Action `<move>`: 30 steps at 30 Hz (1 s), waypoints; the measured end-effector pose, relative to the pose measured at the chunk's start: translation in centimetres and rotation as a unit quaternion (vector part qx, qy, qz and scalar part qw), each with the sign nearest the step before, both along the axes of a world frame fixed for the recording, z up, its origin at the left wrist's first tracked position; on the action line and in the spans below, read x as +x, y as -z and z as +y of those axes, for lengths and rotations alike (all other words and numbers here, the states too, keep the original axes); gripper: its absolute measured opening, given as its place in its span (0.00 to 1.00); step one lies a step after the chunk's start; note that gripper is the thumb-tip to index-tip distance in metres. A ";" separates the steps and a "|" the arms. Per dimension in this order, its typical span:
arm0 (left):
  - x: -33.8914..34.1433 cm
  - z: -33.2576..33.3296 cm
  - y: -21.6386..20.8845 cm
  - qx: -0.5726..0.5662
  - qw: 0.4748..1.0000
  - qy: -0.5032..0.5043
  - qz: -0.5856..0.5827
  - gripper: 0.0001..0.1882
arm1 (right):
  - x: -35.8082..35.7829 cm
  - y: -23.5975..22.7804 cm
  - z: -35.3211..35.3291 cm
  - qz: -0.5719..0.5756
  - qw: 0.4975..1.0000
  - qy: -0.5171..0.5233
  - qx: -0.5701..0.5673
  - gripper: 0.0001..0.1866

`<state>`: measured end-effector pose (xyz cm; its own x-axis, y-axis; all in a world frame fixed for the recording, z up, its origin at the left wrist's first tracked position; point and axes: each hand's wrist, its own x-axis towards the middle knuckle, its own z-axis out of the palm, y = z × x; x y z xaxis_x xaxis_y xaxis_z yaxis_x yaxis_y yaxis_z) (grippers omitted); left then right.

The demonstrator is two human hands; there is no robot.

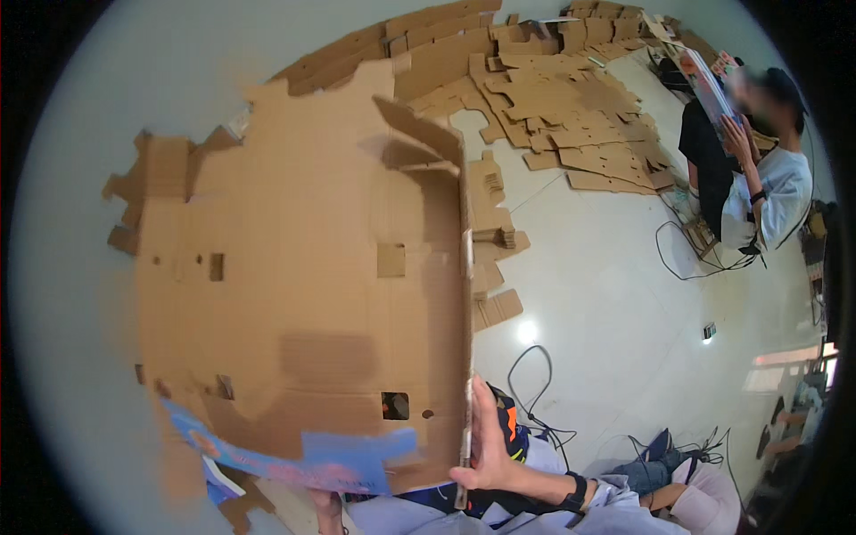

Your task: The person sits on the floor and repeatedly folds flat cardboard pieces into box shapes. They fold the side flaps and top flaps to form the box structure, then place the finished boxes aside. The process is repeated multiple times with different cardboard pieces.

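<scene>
In the head view, a large, shallow cardboard box (294, 303) fills the left and middle, held open before the person. Its brown inside shows square cut-outs, small round holes and a soft shadow; a raised wall (466, 303) runs along its right side, a flap (419, 129) bends inward near the top, and a blue printed strip (294, 468) edges the bottom. The right hand (495, 450) is closed on the wall's lower end, fingers outside. The left hand (328, 510) is mostly hidden below the blue strip, so I cannot tell its grip. Beyond, flattened cardboard sheets (584, 116) lie on the floor (606, 259); at right, a seated co-worker (780, 201) holds a colourful panel (711, 89).
</scene>
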<state>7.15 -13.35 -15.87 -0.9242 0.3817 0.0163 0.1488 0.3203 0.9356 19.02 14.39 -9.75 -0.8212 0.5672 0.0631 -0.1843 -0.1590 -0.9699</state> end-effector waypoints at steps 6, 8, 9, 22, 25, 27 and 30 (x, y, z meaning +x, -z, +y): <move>2.1 3.3 1.7 0.057 0.987 -0.078 -0.129 0.27 | -0.8 0.0 1.9 -0.057 0.996 -0.014 0.061 0.56; 0.9 2.9 2.6 -0.083 0.992 0.031 -0.093 0.31 | -1.7 0.3 4.3 -0.017 0.998 0.021 0.065 0.57; 0.0 2.6 3.3 -0.171 0.979 0.100 -0.053 0.33 | -2.6 0.0 6.2 0.021 0.996 0.054 0.063 0.57; -3.4 10.4 -3.5 -0.145 0.986 0.053 0.061 0.44 | -4.5 -11.8 51.4 -0.164 0.846 0.503 -0.061 0.35; -3.3 10.4 -3.1 -0.142 0.985 0.053 0.077 0.43 | -4.1 -1.4 52.4 -0.231 0.877 0.419 -0.050 0.33; -3.3 10.3 -3.3 -0.151 0.984 0.054 0.082 0.43 | -5.6 4.2 47.5 -0.272 0.907 0.317 -0.049 0.31; -3.7 9.6 -3.5 -0.155 0.983 0.051 0.081 0.43 | -8.5 13.8 38.6 -0.348 0.923 0.153 -0.054 0.31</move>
<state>3.50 -3.72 -12.34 -0.8760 0.4815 0.0292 0.3338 0.5614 0.7572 10.49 52.96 -23.55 -0.4413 0.7515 -0.4904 0.4257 -0.3058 -0.8517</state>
